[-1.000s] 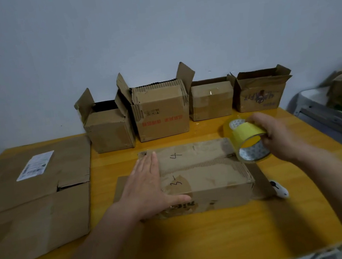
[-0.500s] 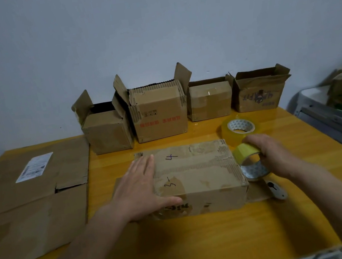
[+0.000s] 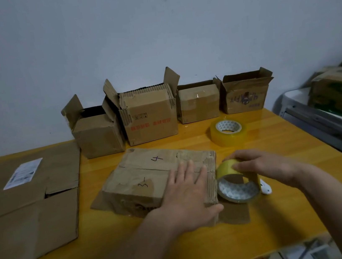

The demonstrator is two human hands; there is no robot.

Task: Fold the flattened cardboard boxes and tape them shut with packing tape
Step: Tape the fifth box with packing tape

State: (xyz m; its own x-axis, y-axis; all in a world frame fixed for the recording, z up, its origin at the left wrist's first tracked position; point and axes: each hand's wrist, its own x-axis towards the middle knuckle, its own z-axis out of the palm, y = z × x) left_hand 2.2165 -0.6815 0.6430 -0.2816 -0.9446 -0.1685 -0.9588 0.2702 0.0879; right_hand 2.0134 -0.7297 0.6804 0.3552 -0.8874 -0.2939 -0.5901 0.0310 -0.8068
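The folded box (image 3: 159,179) lies on the table (image 3: 278,149), closed flaps up, and serves as the reference for all positions below.

Left hand (image 3: 188,195): fingers straight, palm flat on the right part of the box top. Judged purpose: to keep the flaps closed and the box steady while tape is applied.

Right hand (image 3: 265,166): fingers curled over the tape roll (image 3: 236,181), which stands on edge touching the right end of the box, level with the flap seam. Judged purpose: to start the strip at that end and draw it along the seam. Whether a free tape end is already stuck down cannot be seen.

A small white tool (image 3: 266,188), probably a cutter, lies just right of the held roll, within reach.

Count:
- Tape rolls: two. The spare roll (image 3: 227,132) lies flat behind and to the right of the box.
- Boxes standing against the wall behind the box: four (image 3: 98,135) (image 3: 150,121) (image 3: 199,103) (image 3: 245,95), tops open or flaps raised.
- Flattened cardboard (image 3: 29,206): one large spread sheet, well left of the box.
- More cartons (image 3: 340,92) sit off the table, far right.
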